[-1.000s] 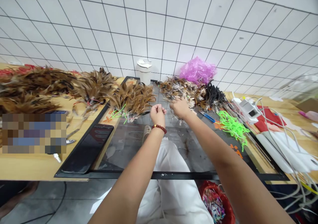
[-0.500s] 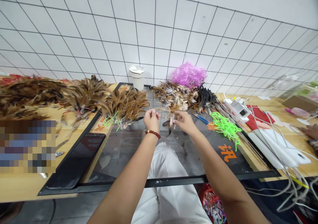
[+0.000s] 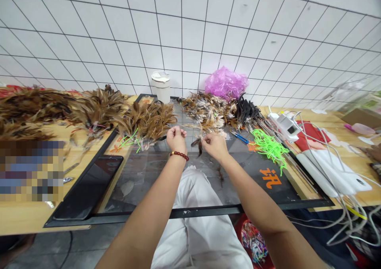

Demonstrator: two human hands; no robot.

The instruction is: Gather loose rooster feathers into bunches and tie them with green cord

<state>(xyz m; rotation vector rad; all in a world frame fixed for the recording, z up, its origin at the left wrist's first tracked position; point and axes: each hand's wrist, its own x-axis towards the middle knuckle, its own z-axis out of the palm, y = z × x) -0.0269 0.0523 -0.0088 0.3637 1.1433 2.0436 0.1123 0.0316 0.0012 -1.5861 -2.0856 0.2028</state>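
Observation:
My left hand (image 3: 177, 140), with a dark red bead bracelet (image 3: 179, 155) at the wrist, is closed in a pinch above the dark glass-like panel (image 3: 139, 185). What its fingertips hold is too small to make out. To its right, my right hand (image 3: 216, 146) has thumb and forefinger pressed together at a small dark feather (image 3: 199, 149). Just beyond both hands lies a pile of brown, white and cream feathers (image 3: 208, 112). Long brown feathers (image 3: 153, 120) are heaped behind my left hand.
At the back stand a white lidded cup (image 3: 161, 88) and a pink plastic bag (image 3: 226, 82). Blue snips (image 3: 240, 138) and bright green strings (image 3: 269, 148) lie right. A black phone (image 3: 89, 187) rests left; cables (image 3: 345, 221) hang right. A red bin (image 3: 242, 229) sits below.
My right hand's fingers have closed together at the dark feather and moved slightly left. My left hand stays pinched. The whole view has shifted a little.

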